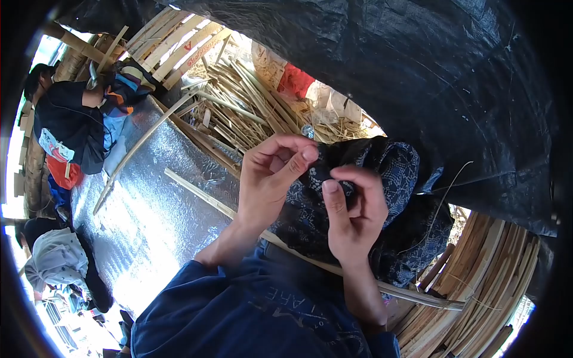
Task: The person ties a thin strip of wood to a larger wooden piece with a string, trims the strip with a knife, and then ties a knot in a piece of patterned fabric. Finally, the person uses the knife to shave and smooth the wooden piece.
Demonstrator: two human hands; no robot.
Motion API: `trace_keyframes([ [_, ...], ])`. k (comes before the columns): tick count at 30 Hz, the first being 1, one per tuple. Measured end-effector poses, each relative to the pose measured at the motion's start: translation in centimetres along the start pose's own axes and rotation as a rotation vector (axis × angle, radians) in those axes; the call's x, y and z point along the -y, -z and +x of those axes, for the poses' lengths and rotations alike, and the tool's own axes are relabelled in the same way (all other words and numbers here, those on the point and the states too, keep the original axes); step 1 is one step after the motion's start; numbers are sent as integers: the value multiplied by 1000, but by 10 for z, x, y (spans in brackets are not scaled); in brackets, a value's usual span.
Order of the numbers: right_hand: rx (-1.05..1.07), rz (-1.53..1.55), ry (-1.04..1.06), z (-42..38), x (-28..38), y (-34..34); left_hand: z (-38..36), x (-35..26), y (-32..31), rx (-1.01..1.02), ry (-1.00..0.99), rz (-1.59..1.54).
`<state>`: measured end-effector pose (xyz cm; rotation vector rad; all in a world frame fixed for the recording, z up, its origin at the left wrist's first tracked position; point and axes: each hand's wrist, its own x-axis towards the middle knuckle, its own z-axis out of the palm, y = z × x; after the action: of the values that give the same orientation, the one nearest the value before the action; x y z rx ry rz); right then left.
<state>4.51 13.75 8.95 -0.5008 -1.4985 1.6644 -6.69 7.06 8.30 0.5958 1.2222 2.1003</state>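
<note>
My left hand (268,179) is closed, with thumb and fingertips pinched together. Just right of it, my right hand (359,212) is closed too, its thumb and index finger drawn close. Dark cloth with a pale pattern (397,173) lies in folds over my lap and shows behind and between both hands. Whether the fingertips grip this cloth or some small thin thing, I cannot make out. A long pale wooden strip (197,191) runs under my left forearm and across my lap.
A shiny silver sheet (155,179) spreads to the left, with a curved stick (143,140) on it. Split strips (245,101) are heaped ahead; more slats (477,280) stand at lower right. Black sheeting (441,77) hangs close above. Two people (71,122) sit at left.
</note>
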Motion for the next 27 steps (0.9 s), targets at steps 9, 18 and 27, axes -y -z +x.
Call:
trace_keyframes([
  [9, -1, -333, 367, 0, -10, -7, -11, -8, -9, 13, -33, 84],
  [18, -93, 40, 119, -5, -1, -6, -7, -5, -8, -33, -50, 118],
  [27, -39, 65, 27, 0, 5, -8, -14, -7, -11, 17, -98, 185],
])
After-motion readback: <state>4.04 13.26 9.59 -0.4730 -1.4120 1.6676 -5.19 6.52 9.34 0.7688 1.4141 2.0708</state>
